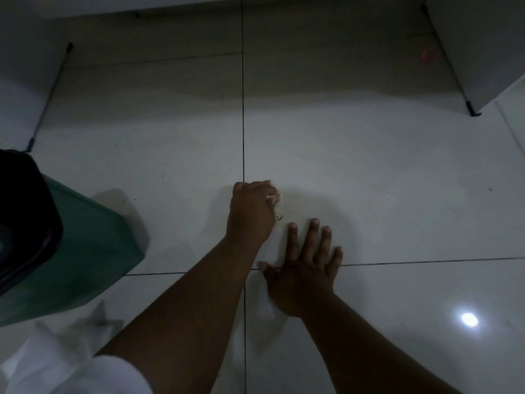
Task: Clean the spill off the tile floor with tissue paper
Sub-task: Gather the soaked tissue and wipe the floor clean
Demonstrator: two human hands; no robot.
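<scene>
Our left hand (251,213) is squeezing the tissue (277,198) on the floor (397,172); just beside it, our right hand (305,274) is lying flat, fingers spread.

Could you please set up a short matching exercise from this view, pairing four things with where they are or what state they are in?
Things:
1. left hand
2. right hand
3. green bin
4. loose tissue paper

Descriptions:
A. standing at the left edge of the view, with a black lid
B. closed around a small wad of tissue
C. lying on the floor at lower left
D. flat on the tile floor, fingers spread

Pairs: 1-B, 2-D, 3-A, 4-C
</scene>
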